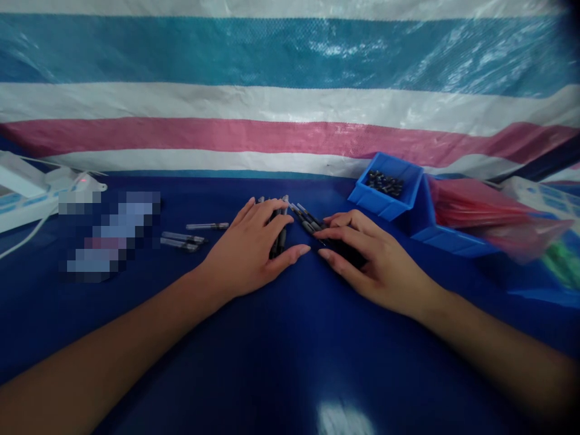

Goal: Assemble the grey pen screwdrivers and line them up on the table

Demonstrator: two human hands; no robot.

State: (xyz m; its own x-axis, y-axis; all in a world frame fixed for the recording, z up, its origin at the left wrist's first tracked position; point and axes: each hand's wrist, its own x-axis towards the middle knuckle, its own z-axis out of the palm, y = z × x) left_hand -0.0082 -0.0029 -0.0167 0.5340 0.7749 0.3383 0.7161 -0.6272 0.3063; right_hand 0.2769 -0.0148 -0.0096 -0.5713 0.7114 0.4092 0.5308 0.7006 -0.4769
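My left hand (256, 241) rests over a bunch of dark pens (280, 238) on the blue table (281, 356), its fingers spread and bent over them. To its right, several black pens with clear tips (308, 222) lie slanted, and my right hand (367, 254) touches them with its fingertips. The fingers of my right hand are curved and apart, with the rest of the pens partly hidden beneath. Left of my left hand lie a clear-barrelled pen part (207, 226) and similar pieces (181, 241).
A blue bin (385, 190) with small black parts stands at the back right. Beside it, another blue bin (457, 237) holds red plastic bags (480, 205). White power strips (27, 202) and a pixelated object (115, 235) lie at left. A striped sheet (272, 133) hangs behind.
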